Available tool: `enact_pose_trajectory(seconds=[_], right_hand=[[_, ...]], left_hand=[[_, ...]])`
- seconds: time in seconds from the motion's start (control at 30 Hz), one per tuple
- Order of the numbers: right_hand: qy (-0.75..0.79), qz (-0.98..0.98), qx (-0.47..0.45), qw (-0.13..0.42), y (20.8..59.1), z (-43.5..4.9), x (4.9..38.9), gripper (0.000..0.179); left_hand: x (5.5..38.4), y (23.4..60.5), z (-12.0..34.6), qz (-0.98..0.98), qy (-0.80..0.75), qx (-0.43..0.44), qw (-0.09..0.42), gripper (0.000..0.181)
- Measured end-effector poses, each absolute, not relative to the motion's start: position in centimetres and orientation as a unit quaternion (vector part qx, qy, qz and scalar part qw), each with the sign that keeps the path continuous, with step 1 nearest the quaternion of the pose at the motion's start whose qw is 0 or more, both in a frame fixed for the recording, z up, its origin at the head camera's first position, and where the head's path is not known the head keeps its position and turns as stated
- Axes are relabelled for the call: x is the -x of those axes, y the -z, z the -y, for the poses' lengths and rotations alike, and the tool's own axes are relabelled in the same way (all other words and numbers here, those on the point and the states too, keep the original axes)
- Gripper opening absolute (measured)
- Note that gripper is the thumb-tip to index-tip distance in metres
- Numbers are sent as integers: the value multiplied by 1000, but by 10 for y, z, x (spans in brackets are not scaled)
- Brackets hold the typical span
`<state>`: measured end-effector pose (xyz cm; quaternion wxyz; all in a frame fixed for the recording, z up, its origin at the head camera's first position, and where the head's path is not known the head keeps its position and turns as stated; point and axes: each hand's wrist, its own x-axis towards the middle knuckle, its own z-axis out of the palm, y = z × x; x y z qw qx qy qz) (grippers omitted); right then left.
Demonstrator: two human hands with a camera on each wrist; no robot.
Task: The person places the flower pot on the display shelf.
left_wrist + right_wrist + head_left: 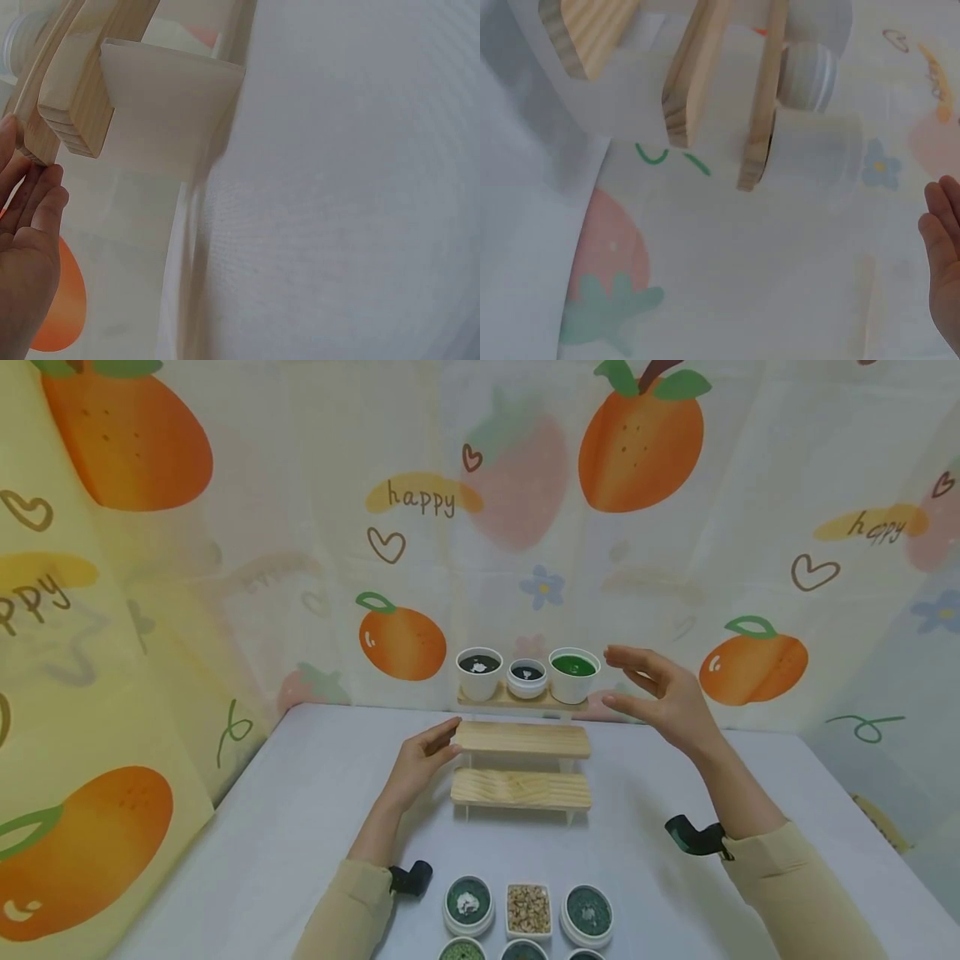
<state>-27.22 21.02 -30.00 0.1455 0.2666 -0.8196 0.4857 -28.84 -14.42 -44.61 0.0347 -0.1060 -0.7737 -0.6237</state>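
A three-step display stand has a top board (513,700), a middle board (522,739) and a lower board (520,789), all of pale wood. Lined up on the top board are a white cup of dark contents (479,673), a smaller white jar (527,678) and a white cup of green contents (574,676). My left hand (418,766) is at the stand's left side; its nearly straight fingertips (49,180) meet a board's end or lie very close to it. To the right of the green cup, my right hand (663,697) is raised with fingers extended, apart from the cup and holding nothing.
Near the front of the white table (300,827) stand several small containers, among them a jar with a white-topped dark filling (468,903), a square dish of tan bits (528,910) and a dark green jar (587,914). A fruit-print cloth (322,610) hangs behind.
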Motion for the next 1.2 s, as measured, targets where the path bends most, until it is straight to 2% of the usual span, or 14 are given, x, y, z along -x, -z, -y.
enact_pose_trajectory(seconds=[0.53,0.8,1.03,1.2], right_hand=[[-490,783,-380,48,331,-212,222,60],[-484,799,-357,-20,360,-216,200,57],[-503,776,-375,-70,382,-219,196,53],[-503,751,-408,-128,392,-218,198,52]], left_hand=[[290,447,142,774,623,111,34,51],[288,443,140,771,628,105,25,52],[288,445,142,776,620,111,29,50],[286,445,143,776,621,105,35,51]])
